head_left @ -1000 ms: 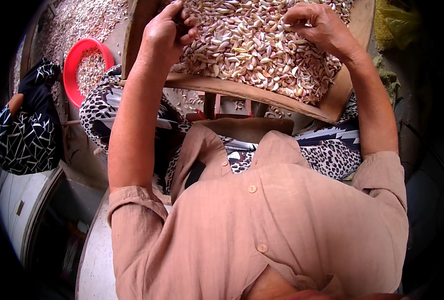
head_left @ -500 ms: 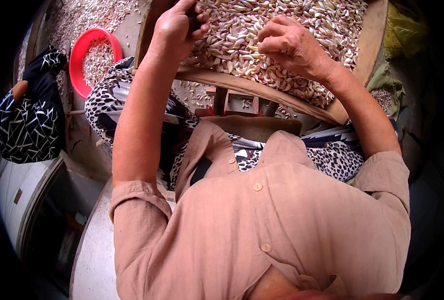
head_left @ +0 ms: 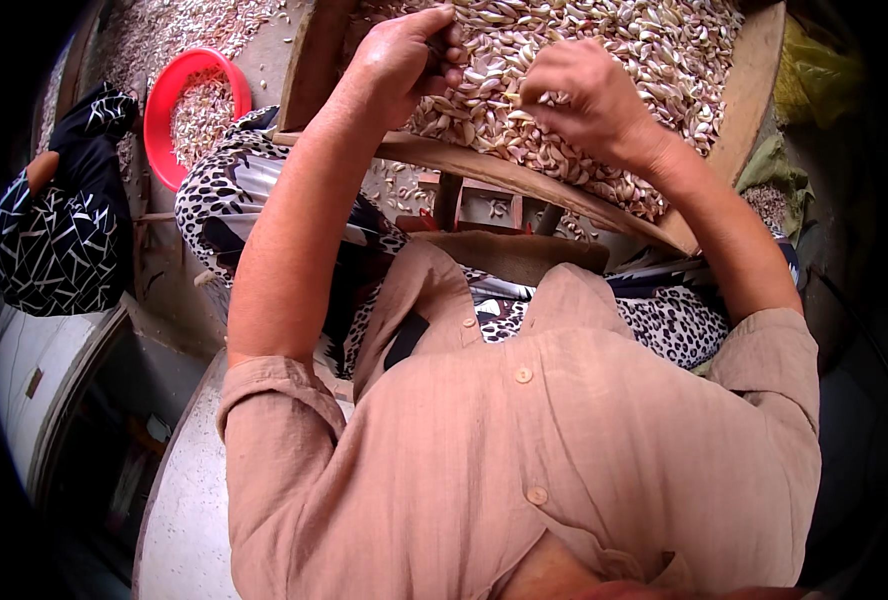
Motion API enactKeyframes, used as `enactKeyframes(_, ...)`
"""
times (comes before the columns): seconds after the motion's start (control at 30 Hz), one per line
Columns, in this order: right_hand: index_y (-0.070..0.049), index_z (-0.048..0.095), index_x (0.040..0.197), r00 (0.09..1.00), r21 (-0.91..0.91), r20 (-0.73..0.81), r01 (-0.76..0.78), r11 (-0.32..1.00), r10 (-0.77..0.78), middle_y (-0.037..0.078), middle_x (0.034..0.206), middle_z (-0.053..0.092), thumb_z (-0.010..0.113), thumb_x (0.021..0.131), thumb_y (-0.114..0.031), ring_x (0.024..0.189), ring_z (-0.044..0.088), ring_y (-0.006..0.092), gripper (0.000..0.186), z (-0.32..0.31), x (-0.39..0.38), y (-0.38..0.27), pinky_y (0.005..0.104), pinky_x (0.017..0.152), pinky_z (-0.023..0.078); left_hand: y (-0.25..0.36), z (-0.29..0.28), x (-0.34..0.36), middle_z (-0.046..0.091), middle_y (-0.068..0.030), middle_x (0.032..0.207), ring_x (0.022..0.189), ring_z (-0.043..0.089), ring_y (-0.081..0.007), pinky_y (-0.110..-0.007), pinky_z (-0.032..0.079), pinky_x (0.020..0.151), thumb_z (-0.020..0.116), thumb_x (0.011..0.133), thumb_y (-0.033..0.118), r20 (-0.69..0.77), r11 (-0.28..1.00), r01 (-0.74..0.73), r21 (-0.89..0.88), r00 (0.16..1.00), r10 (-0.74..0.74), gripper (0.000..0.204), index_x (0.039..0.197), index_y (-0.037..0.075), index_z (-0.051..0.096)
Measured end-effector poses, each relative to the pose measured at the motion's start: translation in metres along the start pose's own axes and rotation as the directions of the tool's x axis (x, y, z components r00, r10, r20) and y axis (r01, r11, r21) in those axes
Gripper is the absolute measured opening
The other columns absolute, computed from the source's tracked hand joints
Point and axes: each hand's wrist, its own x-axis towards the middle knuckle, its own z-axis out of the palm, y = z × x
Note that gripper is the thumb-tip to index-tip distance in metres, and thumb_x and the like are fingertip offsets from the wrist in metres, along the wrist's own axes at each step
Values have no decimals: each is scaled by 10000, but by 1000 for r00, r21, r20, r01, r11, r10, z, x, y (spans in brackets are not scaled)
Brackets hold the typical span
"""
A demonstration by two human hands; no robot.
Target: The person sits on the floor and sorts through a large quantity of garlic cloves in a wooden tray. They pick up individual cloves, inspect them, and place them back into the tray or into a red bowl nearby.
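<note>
A wooden tray (head_left: 524, 172) full of loose garlic cloves (head_left: 654, 70) lies in front of me. Over its left part, my left hand (head_left: 404, 68) is closed, fingers curled in and thumb side toward the cloves. What it holds, if anything, is hidden in the palm. My right hand (head_left: 592, 105) hovers low over the middle of the cloves, its fingers bent together in a pinch and slightly blurred. A pale clove shows by its fingertips, but I cannot tell whether it is held or lying in the tray.
To the left, a red plastic basin (head_left: 156, 125) holds small pale pieces, with more scattered on the floor beyond it. Another person's patterned dark sleeve (head_left: 64, 235) is at the far left. Yellow and green sacks (head_left: 814, 75) lie right of the tray.
My left hand has moved right and slightly nearer me, over the cloves. My right hand has shifted only a little, its fingers drawn in more and blurred.
</note>
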Motion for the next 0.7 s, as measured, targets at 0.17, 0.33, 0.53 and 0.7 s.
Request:
enactKeyframes(0.17,-44,759,1052,939,448,88,-336,829,333,109,971,765,718,880,-35,881,707,145,177,-53,18,-11,288,784,574,-7,18,-7,669,-46,830,666,648,-152,-249,519,590,434,1085,353,144,980,97,171,982,-123,400,961,46,659)
enactKeyframes(0.33,-7,741,1021,967,542,-64,-174,822,247,110,898,742,712,859,-15,820,701,164,165,-55,16,-20,296,757,566,-3,22,-3,653,-46,819,645,619,-142,-236,508,600,408,1089,373,312,992,116,53,942,-127,430,945,44,645)
enactKeyframes(0.53,-60,718,972,998,161,-52,-10,987,19,32,930,706,757,867,-71,892,680,174,113,-39,-17,19,310,790,567,-1,4,13,572,-27,729,607,556,-131,-216,453,518,487,1062,328,120,999,48,-19,992,-46,365,837,65,602)
enactKeyframes(0.7,-93,732,824,946,146,304,-164,976,113,64,772,700,756,773,-71,770,696,242,61,-46,-31,11,370,712,549,-5,2,11,551,-22,716,602,539,-128,-219,431,515,491,1061,312,71,999,34,29,997,-36,351,822,74,588)
